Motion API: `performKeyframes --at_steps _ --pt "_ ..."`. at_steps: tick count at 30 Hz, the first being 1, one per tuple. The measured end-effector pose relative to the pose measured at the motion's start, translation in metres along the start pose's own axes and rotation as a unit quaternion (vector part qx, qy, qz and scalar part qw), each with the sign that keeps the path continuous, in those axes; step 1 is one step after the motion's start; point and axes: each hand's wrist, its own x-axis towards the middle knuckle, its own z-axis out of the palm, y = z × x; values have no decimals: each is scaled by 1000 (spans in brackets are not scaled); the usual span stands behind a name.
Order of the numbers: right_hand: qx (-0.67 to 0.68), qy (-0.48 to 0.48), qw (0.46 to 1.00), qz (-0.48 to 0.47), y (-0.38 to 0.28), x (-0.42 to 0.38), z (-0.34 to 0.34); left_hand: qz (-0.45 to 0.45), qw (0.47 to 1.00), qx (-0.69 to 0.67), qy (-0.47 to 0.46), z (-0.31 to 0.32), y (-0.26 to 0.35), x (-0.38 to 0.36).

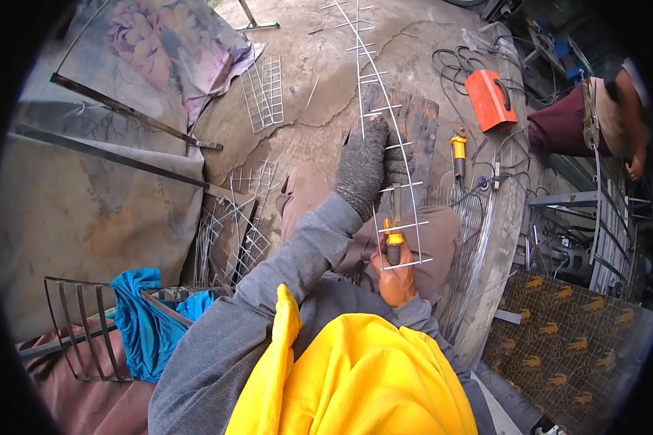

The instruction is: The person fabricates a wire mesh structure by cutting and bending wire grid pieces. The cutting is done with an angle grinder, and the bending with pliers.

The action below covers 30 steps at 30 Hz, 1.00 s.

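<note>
L hand, in grey glove, closed on wire lattice approx. midway; R hand, bare, gripping yellow/dk-handled tool under near-end crossbars. Largest first: concrete flr beneath everything. Lattice = 2 long rails + short crossbars, running from over person's lap, above wood board, to top edge of view. Board lies flat on flr, just beyond lap. Orange box w/ dk handle on flr, R of board, near cables. Sm. mesh panel on flr, L of board, well apart. 2nd yellow/dk tool on flr btwn board & cables.
</note>
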Motion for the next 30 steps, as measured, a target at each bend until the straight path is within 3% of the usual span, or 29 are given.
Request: performKeyframes --at_steps 4,8,10,11,12,14,16,17,30 --pt "49 -30 997 45 0 -3 2 -12 1000 -9 -7 -3 -1 2" --pt "38 -44 998 8 14 -8 3 -39 999 -3 -10 -5 5 -4" --pt "165 -63 980 89 14 -9 2 -41 999 10 -27 -6 4 -3" --pt "165 -63 980 88 18 -7 2 -41 998 23 -46 -7 5 -3" --pt "117 -49 990 55 23 -2 3 -40 998 24 -47 -3 8 -7" --pt "70 -34 997 23 28 0 3 -76 990 -98 -70 7 11 -18" --pt "-30 3 999 -11 18 2 1 -64 986 -96 -118 1 8 -16" --pt "-82 23 992 -88 29 4 0 -50 989 -72 -121 -1 6 -15" --pt "-209 69 972 -84 27 10 -5 -1 998 -37 -52 -5 -2 -15"
